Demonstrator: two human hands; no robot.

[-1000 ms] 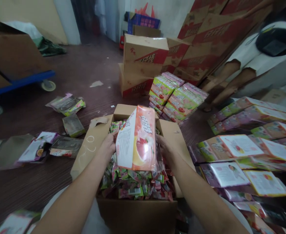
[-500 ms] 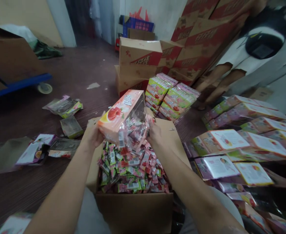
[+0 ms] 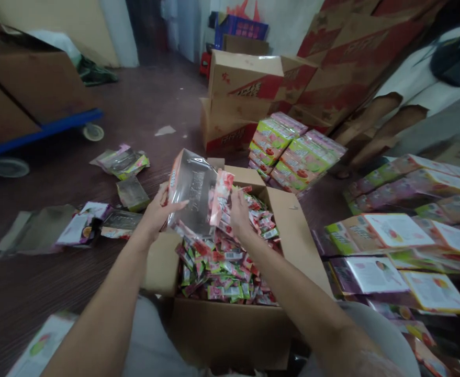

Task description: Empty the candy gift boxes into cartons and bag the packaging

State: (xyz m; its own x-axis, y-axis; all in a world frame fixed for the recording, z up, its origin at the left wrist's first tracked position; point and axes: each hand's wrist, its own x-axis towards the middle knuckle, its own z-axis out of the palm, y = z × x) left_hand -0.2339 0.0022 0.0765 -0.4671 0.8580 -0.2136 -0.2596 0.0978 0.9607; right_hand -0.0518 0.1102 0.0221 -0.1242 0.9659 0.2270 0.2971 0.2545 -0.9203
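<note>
Both my hands hold a clear plastic candy pack (image 3: 192, 191) with an orange-pink printed face, tilted over an open cardboard box (image 3: 292, 235). My left hand (image 3: 158, 208) grips the pack's left side. On its right edge my right hand (image 3: 239, 212) is closed, by the pink flap. The pack looks nearly empty. Small wrapped candies (image 3: 222, 262) in pink, red and green fill the box below it.
Emptied packs (image 3: 122, 161) and wrappers litter the dark floor to the left. Stacks of full candy packs (image 3: 292, 152) stand behind the box and lie at the right (image 3: 394, 230). Large cartons (image 3: 245, 84) are piled at the back. A blue cart (image 3: 37, 131) stands left. Another person (image 3: 410, 89) crouches at right.
The pack went from upright and full to tipped over the box; its candies have spilled out into the pile, leaving it nearly empty. My view shifted slightly left.
</note>
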